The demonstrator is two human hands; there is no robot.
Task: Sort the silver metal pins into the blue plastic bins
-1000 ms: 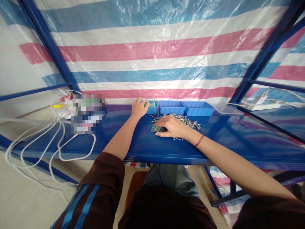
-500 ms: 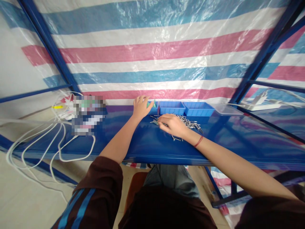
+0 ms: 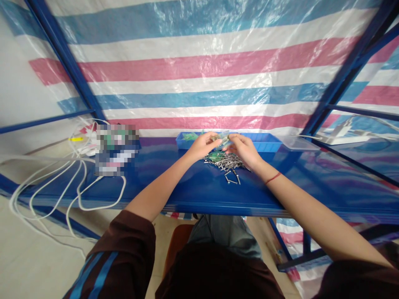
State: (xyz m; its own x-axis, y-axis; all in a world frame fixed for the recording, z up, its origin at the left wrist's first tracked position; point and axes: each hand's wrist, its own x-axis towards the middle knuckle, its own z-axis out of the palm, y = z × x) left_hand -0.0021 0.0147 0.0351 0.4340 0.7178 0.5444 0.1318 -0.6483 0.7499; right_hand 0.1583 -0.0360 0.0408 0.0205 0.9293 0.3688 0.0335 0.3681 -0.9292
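"Above the far edge of the pile of silver metal screws [image 3: 230, 162], what's held?"

"A small, clear, greenish plastic bag [image 3: 223, 137], between the left hand [image 3: 204, 145] and the right hand [image 3: 245, 151]. Both sets of fingers are pinched narrow on it."

"Which hand is nearer?"

"Neither, clearly: it lies right of the left fingers, left of the right ones."

"Long axis?"

"Too crumpled to tell. A green plastic packet [image 3: 215, 156] rests on the pile, nearer the person."
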